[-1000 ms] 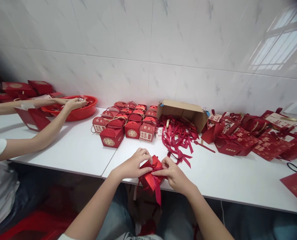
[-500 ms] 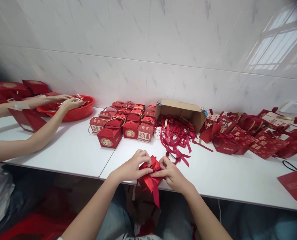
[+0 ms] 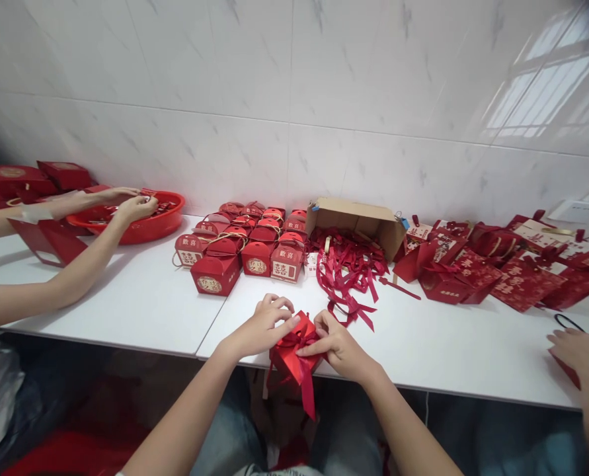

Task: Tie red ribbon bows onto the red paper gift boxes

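A small red gift box (image 3: 290, 367) sits at the table's front edge, a dark red ribbon (image 3: 307, 390) tied in a bow on its top, with one tail hanging down the front. My left hand (image 3: 262, 328) is at the box's upper left, its fingers apart and the thumb tip close to the bow. My right hand (image 3: 341, 345) grips the box from the right, the index finger pressed on the bow. Loose ribbons (image 3: 346, 277) lie just behind, spilling from a cardboard box (image 3: 358, 215) lying on its side.
Several closed red boxes (image 3: 217, 274) stand at the centre of the white table (image 3: 403, 344). Red gift bags (image 3: 525, 281) stand at right. At left, a co-worker's hands (image 3: 138, 206) are over a red basin (image 3: 158, 228). Another person's hand (image 3: 574, 354) is at far right.
My left fingers have loosened from the ribbon and spread a little. My right hand stays on the box. At far right, another person's hand has come in over a red bag.
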A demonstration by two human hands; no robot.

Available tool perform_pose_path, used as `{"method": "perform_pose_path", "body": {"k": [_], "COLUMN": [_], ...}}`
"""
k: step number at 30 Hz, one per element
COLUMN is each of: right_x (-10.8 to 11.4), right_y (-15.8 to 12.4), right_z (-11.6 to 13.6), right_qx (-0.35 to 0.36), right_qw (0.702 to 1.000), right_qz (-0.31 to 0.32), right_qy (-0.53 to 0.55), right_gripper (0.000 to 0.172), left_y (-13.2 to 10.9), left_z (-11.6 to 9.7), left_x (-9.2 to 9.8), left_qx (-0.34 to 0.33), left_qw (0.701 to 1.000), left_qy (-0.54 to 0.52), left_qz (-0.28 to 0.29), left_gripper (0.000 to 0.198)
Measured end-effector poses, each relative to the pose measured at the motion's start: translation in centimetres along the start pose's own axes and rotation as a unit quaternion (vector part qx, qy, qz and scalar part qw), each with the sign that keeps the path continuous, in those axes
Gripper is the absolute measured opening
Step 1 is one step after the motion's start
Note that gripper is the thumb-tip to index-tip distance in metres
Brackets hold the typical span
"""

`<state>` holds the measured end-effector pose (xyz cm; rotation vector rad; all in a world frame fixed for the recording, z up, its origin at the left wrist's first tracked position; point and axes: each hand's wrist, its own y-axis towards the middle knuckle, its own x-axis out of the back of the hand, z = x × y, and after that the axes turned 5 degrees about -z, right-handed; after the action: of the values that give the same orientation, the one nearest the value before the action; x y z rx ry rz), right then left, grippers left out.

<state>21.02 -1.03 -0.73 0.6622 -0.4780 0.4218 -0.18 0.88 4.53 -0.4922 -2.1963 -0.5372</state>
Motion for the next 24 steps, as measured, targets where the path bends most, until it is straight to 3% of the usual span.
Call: {"method": "perform_pose_path", "body": {"k": [4, 8, 13, 15, 19, 24], "right_x": [-0.2, -0.3, -0.7, -1.0, -1.6, -1.6], "right_y": [-0.1, -0.1, 0.0, 0.2, 0.4, 0.4], "right_z": [-0.1, 0.0, 0.1, 0.0, -0.4, -0.6], "right_qx": [0.013, 0.026, -0.045, -0.077, -0.104, -0.1], "right_qw": [1.0, 0.997, 0.974, 0.963, 0.952, 0.951], "right_qz": [-0.015, -0.068, -0.204, -0.234, -0.256, -0.257], "right_qy": [0.005, 0.013, 0.083, 0.108, 0.135, 0.137], "right_gripper": [0.038, 0.038, 0.006, 0.004, 0.008, 0.008], "left_y": [-0.1, -0.2, -0.6, -0.7, -0.8, -0.8], "left_z": [-0.1, 0.0, -0.5, -0.8, -1.1, -1.0], "left_x": [-0.3, -0.9, -2.0, -2.7, -3.6, -4.0], "left_qx": [-0.007, -0.041, -0.023, 0.003, 0.024, 0.044], "left_qw": [0.999, 0.991, 0.984, 0.98, 0.977, 0.976], "left_qy": [-0.043, -0.123, -0.158, -0.166, -0.157, -0.161], "left_qz": [-0.004, -0.014, -0.078, -0.109, -0.143, -0.142], "left_gripper": [0.024, 0.029, 0.026, 0.026, 0.025, 0.017]}}
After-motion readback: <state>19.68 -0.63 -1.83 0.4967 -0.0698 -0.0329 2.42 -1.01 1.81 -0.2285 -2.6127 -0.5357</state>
